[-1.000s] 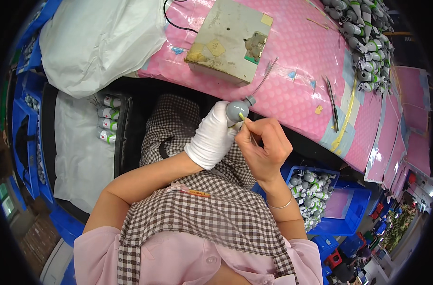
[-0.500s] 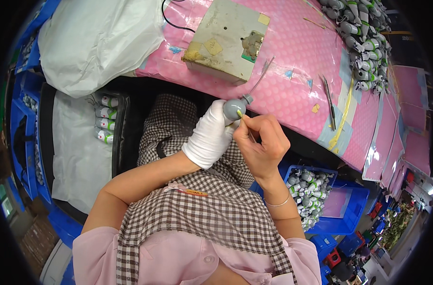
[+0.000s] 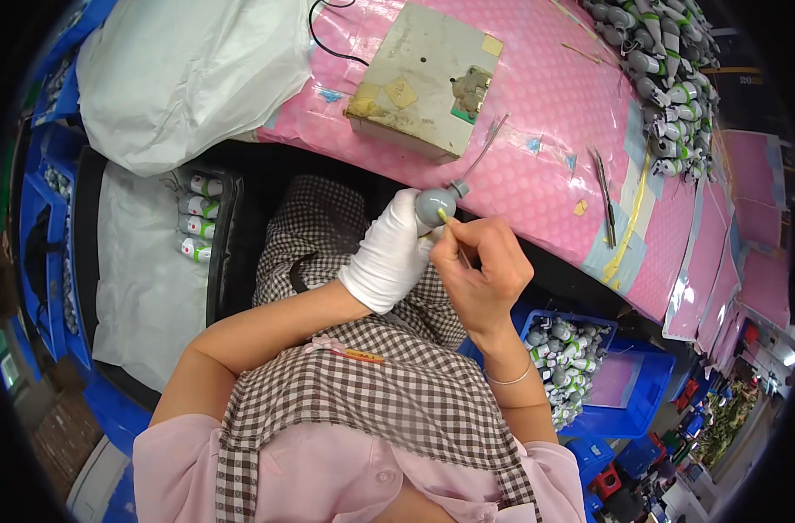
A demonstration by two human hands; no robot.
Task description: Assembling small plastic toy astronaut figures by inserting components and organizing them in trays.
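My left hand (image 3: pixel 384 261), in a white glove, is closed around a small toy figure (image 3: pixel 431 206) with a round, glossy grey head. The rest of its body is hidden in the glove. Thin wires slant up from behind the head, over the table edge. Bare and pinched, my right hand (image 3: pixel 489 270) grips a thin stick-like tool (image 3: pixel 443 215). Its yellow-green tip meets the lower right of the grey head; whether it is a brush I cannot tell. Both hands are close together over my lap, just off the table's near edge.
A worn, pale metal box (image 3: pixel 423 83) with a black cable stands on the pink-covered table (image 3: pixel 537 187). Tweezers (image 3: pixel 605 199) lie to its right, and grey-and-white figures (image 3: pixel 676 96) are heaped beyond. A blue bin (image 3: pixel 567 357) of figures stands below right; a lined black tray (image 3: pixel 153 279) holds several at left.
The table and its things have shifted slightly down and right in view. Both hands keep the same grip, with the tool's tip still at the grey head.
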